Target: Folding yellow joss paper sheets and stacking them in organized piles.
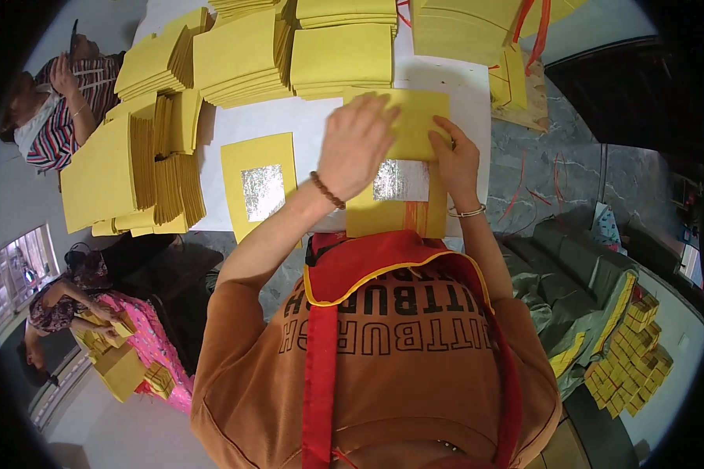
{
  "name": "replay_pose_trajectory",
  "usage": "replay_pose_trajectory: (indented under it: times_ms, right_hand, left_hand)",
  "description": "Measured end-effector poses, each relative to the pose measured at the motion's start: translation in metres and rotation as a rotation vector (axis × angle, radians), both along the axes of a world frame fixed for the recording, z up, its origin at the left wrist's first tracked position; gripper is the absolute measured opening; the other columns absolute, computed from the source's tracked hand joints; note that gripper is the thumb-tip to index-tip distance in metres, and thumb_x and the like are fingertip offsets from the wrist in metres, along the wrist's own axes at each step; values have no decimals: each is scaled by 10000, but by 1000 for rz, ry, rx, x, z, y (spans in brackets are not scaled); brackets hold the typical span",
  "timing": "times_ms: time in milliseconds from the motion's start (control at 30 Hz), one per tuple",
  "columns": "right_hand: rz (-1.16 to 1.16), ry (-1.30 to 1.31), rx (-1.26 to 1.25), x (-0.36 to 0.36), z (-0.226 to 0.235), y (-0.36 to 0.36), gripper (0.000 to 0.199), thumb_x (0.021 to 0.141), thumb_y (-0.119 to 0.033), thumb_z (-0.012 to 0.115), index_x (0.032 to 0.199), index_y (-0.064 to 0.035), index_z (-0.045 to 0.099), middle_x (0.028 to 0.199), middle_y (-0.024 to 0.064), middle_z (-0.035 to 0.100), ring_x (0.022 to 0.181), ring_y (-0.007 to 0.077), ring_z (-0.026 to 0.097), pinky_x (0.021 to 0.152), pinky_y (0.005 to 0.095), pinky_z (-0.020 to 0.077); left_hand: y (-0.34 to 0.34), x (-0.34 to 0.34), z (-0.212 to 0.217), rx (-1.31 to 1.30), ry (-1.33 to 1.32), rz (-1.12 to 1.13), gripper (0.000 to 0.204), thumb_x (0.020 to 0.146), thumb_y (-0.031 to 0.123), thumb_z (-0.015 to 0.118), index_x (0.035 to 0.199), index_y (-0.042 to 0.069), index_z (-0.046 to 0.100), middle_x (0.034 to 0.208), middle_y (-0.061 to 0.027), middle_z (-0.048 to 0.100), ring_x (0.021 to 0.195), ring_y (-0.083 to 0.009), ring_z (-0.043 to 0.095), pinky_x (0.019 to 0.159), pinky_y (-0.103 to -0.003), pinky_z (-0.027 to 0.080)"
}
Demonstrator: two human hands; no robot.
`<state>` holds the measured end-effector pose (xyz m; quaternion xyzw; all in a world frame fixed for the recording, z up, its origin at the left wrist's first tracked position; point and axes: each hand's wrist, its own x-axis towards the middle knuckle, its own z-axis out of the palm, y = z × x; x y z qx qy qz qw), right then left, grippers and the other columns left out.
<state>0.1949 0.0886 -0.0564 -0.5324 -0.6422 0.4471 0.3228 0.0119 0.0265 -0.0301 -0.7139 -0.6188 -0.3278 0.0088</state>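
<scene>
A yellow paper sheet (420,109) lies at the table's near right, its lower part overlapping another yellow sheet (368,219) with a silver foil patch (403,180) and reddish streaks. My left hand (358,144), slightly blurred, is over the upper sheet's left side with its fingers stretched out. At the sheet's right edge, my right hand (457,160) grips it with thumb and fingers. To the left of my left forearm lies a separate yellow sheet (235,160) bearing a silver patch (263,191).
Stacks of folded yellow paper (238,59) line the white table's (242,125) far and left sides. Larger yellow sheets with red ribbons (461,31) are at the far right. Two people sit at the left, one with yellow bundles. More yellow bundles (630,359) are piled at the lower right.
</scene>
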Motion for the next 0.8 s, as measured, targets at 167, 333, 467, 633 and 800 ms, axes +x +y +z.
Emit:
replay_pose_trajectory:
  times_ms: [167,333,467,633,800]
  right_hand:
    - [15,48,-30,2,-2,-2,331,808,-114,621,1134,-59,609,1033,124,636,803,142,601,673,231,457]
    - [265,-679,719,0,12,-22,467,854,-248,532,1305,-154,454,1426,103,303,1286,279,324,979,576,261]
    - [431,-743,542,0,-6,-21,506,883,-335,464,1353,-168,380,1444,72,281,1339,270,235,967,689,116]
    - [464,-761,449,-1,-2,-20,519,885,-268,473,1376,-153,347,1454,80,266,1357,285,189,1020,624,141]
    - [379,184,100,23,-8,-2,512,901,-129,480,1383,-80,314,1418,110,334,1326,260,275,1062,411,240]
  left_hand:
    - [3,9,-30,-253,209,-82,509,854,347,534,1297,115,437,1368,-159,361,1264,-331,318,1030,-466,248]
    - [4,8,-32,-268,241,-77,529,867,375,514,1326,135,410,1390,-150,338,1280,-325,296,1042,-472,224]
    - [6,2,-28,-252,234,-137,550,849,366,537,1322,115,410,1391,-156,328,1273,-334,293,1036,-473,226]
    - [1,-6,-21,-247,241,-292,576,822,351,567,1300,64,421,1332,-202,378,1205,-357,358,991,-466,289]
    - [6,20,-24,-78,623,-138,519,757,197,572,1221,-12,474,1144,-272,503,1016,-366,489,790,-409,452]
